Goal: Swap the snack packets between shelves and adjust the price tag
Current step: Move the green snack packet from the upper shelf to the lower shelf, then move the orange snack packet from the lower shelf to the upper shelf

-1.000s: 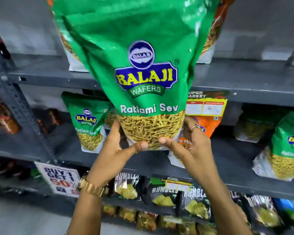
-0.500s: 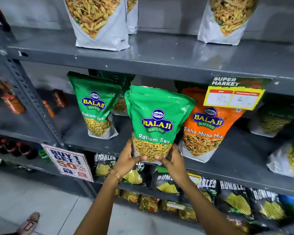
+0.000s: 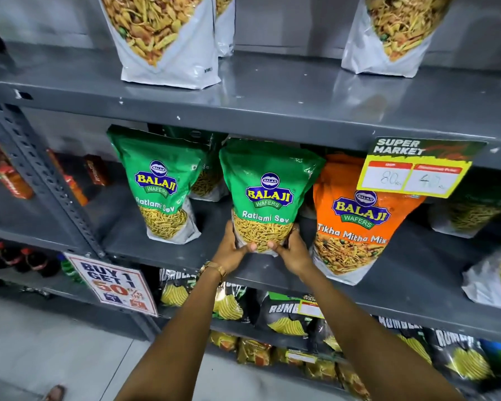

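Both hands clasp the base of a green Ratlami Sev packet [image 3: 268,195] — left hand [image 3: 231,251] on its left lower corner, right hand [image 3: 293,251] on its right, thumbs across the front. Packet stands upright at the middle shelf [image 3: 402,273] front edge, between a second Ratlami Sev packet [image 3: 159,183] and the orange Tikha Mitha Mix packet [image 3: 356,218]. Yellow price tag [image 3: 414,169] hangs from the upper shelf's [image 3: 272,102] front lip — right of centre.

On the middle shelf [image 3: 162,250], the held Ratlami Sev packet [image 3: 268,195] is standing between another Ratlami Sev packet [image 3: 159,183] at left and the Tikha Mitha Mix packet [image 3: 356,227] at right; the price tag [image 3: 414,169] is hanging above it.
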The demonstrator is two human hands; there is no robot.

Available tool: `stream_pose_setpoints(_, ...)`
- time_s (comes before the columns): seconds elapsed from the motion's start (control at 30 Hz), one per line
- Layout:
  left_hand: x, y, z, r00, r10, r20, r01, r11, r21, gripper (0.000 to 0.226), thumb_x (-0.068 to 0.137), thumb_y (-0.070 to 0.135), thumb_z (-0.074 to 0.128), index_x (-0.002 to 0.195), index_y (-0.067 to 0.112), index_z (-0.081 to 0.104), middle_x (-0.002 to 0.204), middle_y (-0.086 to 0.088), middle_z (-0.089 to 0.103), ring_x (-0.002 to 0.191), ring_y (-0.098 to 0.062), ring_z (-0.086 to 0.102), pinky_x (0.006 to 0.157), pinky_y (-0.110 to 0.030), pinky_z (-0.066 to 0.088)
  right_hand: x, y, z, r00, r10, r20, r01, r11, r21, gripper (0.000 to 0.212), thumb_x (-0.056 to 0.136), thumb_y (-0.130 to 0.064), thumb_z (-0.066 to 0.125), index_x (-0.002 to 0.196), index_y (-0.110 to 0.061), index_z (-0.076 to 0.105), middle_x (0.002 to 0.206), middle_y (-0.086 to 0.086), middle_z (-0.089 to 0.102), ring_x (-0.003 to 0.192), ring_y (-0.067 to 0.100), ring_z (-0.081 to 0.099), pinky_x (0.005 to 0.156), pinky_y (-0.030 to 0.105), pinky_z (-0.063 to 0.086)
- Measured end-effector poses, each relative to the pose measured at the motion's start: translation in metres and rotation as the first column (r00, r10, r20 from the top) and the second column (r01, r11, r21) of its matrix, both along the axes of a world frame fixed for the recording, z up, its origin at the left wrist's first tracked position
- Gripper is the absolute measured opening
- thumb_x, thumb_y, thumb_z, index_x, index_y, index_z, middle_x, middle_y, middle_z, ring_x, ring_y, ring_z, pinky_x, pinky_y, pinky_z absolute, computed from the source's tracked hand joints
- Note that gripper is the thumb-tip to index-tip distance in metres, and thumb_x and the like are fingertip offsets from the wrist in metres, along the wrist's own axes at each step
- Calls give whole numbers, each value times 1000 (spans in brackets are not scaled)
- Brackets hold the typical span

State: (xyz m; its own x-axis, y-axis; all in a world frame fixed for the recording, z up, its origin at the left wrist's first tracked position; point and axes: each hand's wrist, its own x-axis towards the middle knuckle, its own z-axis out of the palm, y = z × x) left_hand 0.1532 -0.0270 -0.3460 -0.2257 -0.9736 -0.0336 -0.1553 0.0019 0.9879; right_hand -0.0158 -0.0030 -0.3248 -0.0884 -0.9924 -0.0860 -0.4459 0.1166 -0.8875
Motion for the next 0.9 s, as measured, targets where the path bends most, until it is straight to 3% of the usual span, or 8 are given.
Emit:
stream_pose_setpoints(0.23, -25, 5, 3, 965, 261, -8, -260, 965, 45, 96, 66, 4, 77, 142, 4, 19, 142, -14, 43, 132, -27, 43, 113, -47, 36, 3, 16, -1, 978, -153, 139, 146, 987, 63, 81, 87, -32, 65, 149, -4, 20, 153, 16, 40, 140, 34, 38, 112, 43, 35)
stream_pose_setpoints(0.3, -38, 26, 5, 879, 473, 57, -475, 880, 25, 91, 73, 5, 75, 145, 6, 19, 151, -18, 33, 137, -33, 38, 115, -46, 33, 1, 40, -4, 920, -282, 273, 283, 958, 37, 61, 89, -24, 64, 141, -2, 40, 145, 18, 49, 134, 33, 47, 112, 44, 37)
stream_pose_setpoints(0.37, -56, 52, 6, 799, 601, 20, -600, 799, -50, 70, 76, 5, 71, 135, 12, 34, 143, -18, 41, 131, -35, 43, 106, -38, 37, -6, 71, -12, 861, -397, 318, 439, 896, -70, 16, 89, -21, 64, 103, -13, 67, 110, 18, 70, 103, 32, 65, 98, 50, 50)
stream_pose_setpoints(0.43, -76, 75, 9, 840, 539, -64, -542, 825, -159, 47, 79, 5, 68, 113, 27, 46, 126, -16, 53, 117, -33, 53, 97, -36, 43, -19, 95, -19, 789, -524, 321, 590, 792, -157, 15, 88, -24, 65, 75, -18, 64, 84, 22, 68, 77, 28, 62, 78, 47, 54)
stream_pose_setpoints(0.53, -106, 83, 12, 979, 203, 0, -199, 964, -178, 42, 81, 23, 68, 116, 29, 46, 125, -3, 52, 114, -22, 54, 99, -37, 48, -50, 101, -18, 663, -660, 352, 738, 655, -162, 31, 81, -29, 72, 89, -5, 54, 98, 21, 53, 85, 28, 53, 79, 35, 42)
stream_pose_setpoints(0.67, -145, 65, 21, 999, -21, 50, 22, 999, -26, 93, 71, 50, 72, 142, 8, 31, 147, -3, 39, 136, -20, 38, 112, -36, 35, -94, 83, -5, 766, -614, 191, 636, 766, -92, 92, 67, -37, 84, 139, -6, 35, 140, 19, 38, 130, 35, 41, 107, 46, 39)
stream_pose_setpoints(0.77, -160, 57, 26, 999, -31, -19, 31, 998, 47, 56, 82, 7, 69, 131, 2, 41, 129, -7, 52, 120, -17, 49, 92, -13, 46, -119, 75, 0, 864, -422, 273, 454, 889, -63, 80, 67, -35, 83, 133, -15, 42, 131, 11, 58, 122, 31, 55, 102, 45, 45)
stream_pose_setpoints(0.9, -166, 63, 19, 996, -69, 56, 69, 998, 1, 46, 84, 5, 66, 123, 15, 44, 117, -6, 56, 116, -24, 55, 104, -41, 45, -138, 90, -8, 883, -406, 235, 441, 890, -121, 63, 76, -19, 78, 131, -9, 48, 117, 4, 61, 114, 24, 58, 98, 42, 48)
